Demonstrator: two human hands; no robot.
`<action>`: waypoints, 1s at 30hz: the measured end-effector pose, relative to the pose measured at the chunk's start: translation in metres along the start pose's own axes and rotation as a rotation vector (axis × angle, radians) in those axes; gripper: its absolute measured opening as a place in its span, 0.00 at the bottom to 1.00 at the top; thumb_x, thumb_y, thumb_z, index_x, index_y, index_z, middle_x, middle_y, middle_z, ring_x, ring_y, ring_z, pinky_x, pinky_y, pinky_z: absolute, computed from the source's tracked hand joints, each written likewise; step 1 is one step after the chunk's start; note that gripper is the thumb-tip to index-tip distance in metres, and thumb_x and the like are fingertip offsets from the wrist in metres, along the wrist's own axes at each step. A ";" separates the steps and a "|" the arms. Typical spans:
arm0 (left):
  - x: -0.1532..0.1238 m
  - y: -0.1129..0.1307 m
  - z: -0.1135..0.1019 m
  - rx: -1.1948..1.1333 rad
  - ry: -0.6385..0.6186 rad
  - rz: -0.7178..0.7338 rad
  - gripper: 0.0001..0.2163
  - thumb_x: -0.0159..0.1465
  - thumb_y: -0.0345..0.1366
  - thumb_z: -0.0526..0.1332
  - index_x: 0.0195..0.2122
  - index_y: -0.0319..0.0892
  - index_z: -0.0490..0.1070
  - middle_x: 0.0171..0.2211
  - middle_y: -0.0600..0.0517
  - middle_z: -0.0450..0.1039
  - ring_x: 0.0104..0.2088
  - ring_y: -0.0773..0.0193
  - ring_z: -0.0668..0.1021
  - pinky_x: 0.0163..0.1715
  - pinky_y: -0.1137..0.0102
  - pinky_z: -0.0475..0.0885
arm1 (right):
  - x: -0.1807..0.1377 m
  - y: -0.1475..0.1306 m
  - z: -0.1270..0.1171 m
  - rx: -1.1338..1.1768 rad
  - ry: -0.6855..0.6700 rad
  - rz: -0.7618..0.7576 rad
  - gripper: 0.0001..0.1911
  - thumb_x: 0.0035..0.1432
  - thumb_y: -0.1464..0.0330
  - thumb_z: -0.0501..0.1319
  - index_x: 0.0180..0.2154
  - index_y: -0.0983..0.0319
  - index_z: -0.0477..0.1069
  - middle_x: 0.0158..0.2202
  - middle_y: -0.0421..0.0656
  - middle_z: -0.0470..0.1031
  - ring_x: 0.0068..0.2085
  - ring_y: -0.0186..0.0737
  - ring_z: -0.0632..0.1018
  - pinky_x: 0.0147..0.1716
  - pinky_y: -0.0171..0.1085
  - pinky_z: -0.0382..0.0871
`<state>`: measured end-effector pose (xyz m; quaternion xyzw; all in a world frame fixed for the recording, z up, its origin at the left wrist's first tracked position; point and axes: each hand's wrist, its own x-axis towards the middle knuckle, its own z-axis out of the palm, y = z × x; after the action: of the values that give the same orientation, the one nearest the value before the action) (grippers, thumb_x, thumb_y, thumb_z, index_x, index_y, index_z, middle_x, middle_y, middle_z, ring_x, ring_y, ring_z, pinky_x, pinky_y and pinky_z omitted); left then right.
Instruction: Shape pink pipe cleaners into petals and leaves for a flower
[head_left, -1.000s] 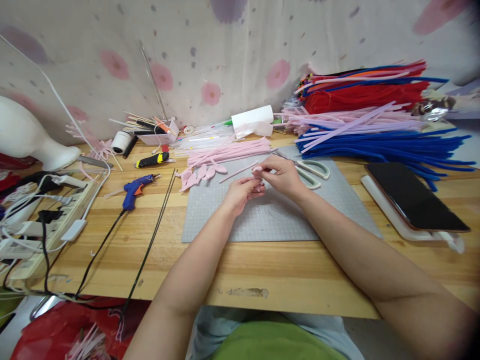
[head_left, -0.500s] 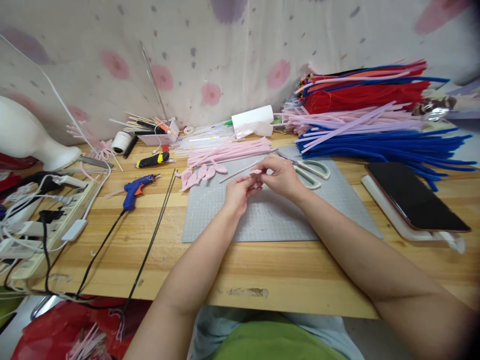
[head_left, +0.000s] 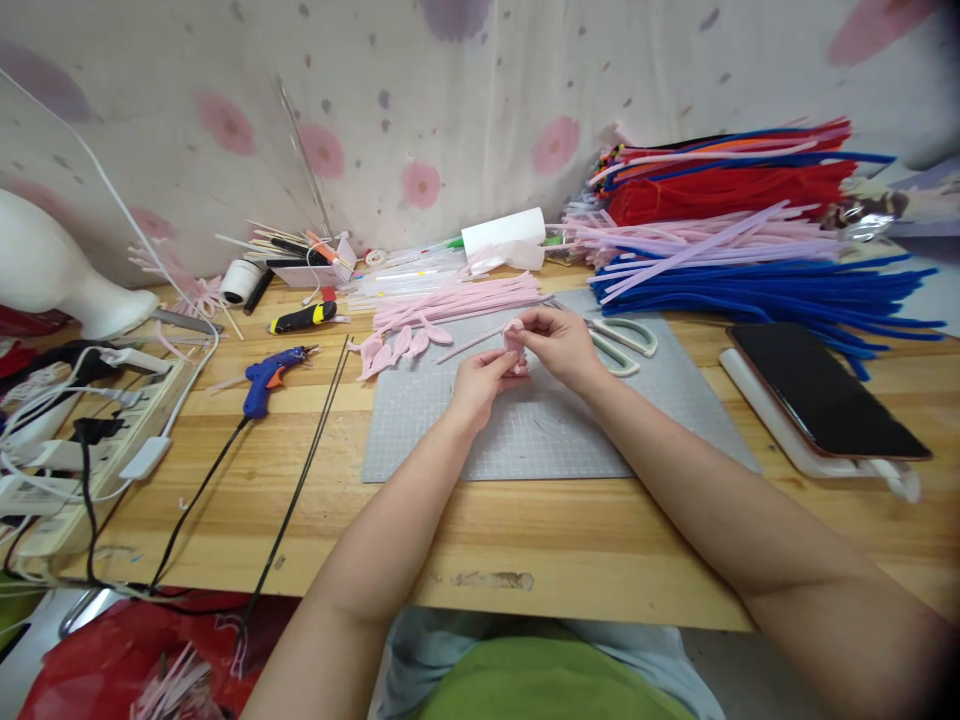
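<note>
Pink and fuzzy, a small curled piece (head_left: pixel 513 337) sits between two hands, over the grey mat (head_left: pixel 555 450), from the head view. The left hand (head_left: pixel 478 388) pinches it low, thumb against fingers; the right hand (head_left: pixel 557 345) nips its upper edge, fingertips together. I'd judge it light, soft, bendable and easily squashed, best held by the edges. I can't make out any writing or brand.
</note>
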<state>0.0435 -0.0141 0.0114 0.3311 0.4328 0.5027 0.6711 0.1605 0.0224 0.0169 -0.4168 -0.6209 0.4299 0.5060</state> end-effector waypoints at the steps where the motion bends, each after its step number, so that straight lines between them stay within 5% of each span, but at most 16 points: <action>1: 0.000 0.001 -0.001 0.003 0.015 -0.003 0.06 0.48 0.33 0.64 0.22 0.35 0.71 0.22 0.52 0.70 0.23 0.72 0.72 0.34 0.68 0.72 | 0.000 0.000 0.001 0.000 -0.019 -0.009 0.14 0.43 0.58 0.62 0.25 0.62 0.68 0.24 0.40 0.72 0.25 0.34 0.71 0.29 0.37 0.67; 5: 0.001 0.005 -0.004 0.065 0.084 -0.010 0.05 0.48 0.32 0.64 0.22 0.35 0.71 0.20 0.52 0.70 0.21 0.73 0.72 0.30 0.71 0.72 | -0.002 0.001 0.002 -0.060 -0.047 -0.021 0.11 0.46 0.60 0.61 0.25 0.62 0.68 0.26 0.41 0.72 0.28 0.35 0.72 0.32 0.37 0.67; 10: 0.002 0.006 -0.006 0.054 0.064 -0.114 0.05 0.51 0.32 0.63 0.24 0.35 0.71 0.23 0.50 0.72 0.24 0.71 0.74 0.30 0.71 0.72 | -0.003 0.004 0.003 -0.292 0.126 -0.135 0.09 0.49 0.63 0.59 0.22 0.61 0.68 0.25 0.41 0.70 0.31 0.36 0.70 0.34 0.36 0.64; 19: 0.006 0.003 -0.011 0.002 0.137 0.086 0.05 0.53 0.34 0.62 0.25 0.36 0.72 0.21 0.53 0.70 0.22 0.73 0.72 0.33 0.70 0.71 | -0.005 0.002 -0.003 -0.314 -0.119 0.021 0.09 0.45 0.62 0.61 0.27 0.62 0.69 0.28 0.41 0.73 0.29 0.35 0.71 0.31 0.35 0.63; 25: 0.005 0.002 -0.009 0.086 0.062 0.115 0.04 0.51 0.33 0.62 0.26 0.37 0.73 0.21 0.55 0.70 0.24 0.72 0.72 0.36 0.70 0.70 | -0.008 0.004 0.003 -0.425 -0.043 0.025 0.05 0.48 0.67 0.58 0.25 0.62 0.70 0.27 0.41 0.72 0.30 0.35 0.71 0.33 0.36 0.62; 30: 0.003 0.003 -0.009 0.138 0.050 0.107 0.04 0.50 0.33 0.63 0.25 0.37 0.72 0.21 0.55 0.70 0.23 0.72 0.72 0.33 0.70 0.71 | -0.004 0.004 0.003 -0.231 -0.051 0.063 0.07 0.47 0.65 0.58 0.27 0.62 0.68 0.27 0.40 0.72 0.29 0.34 0.71 0.31 0.35 0.63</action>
<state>0.0345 -0.0105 0.0095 0.3863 0.4648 0.5149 0.6079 0.1581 0.0190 0.0116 -0.4804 -0.6657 0.3816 0.4249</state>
